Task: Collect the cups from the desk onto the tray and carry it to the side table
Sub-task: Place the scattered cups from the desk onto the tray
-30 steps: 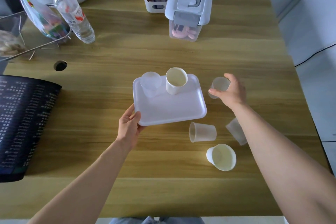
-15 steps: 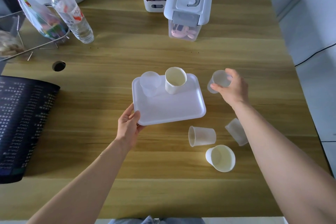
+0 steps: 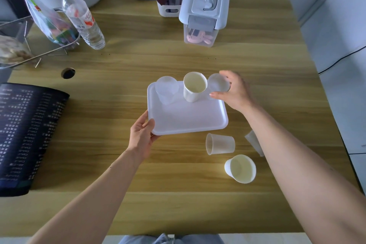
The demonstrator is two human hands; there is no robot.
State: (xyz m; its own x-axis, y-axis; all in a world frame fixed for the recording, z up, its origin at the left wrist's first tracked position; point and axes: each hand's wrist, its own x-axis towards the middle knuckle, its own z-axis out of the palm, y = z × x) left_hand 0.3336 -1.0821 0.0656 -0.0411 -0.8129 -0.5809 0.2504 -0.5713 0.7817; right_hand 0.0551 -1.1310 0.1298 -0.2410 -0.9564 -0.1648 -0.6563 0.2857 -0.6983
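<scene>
Left hand (image 3: 141, 136) grips near-left corner of white tray (image 3: 190, 119) on worktop (image 3: 178, 61). Right hand (image 3: 235, 93) holds clear cup (image 3: 218, 85) at tray's far-right corner, beside paper cup (image 3: 194, 87). Three cups lie right of tray.

Bright, soft daylight; faint shadows, sharp centre, wide-angle bending at the edges.
</scene>
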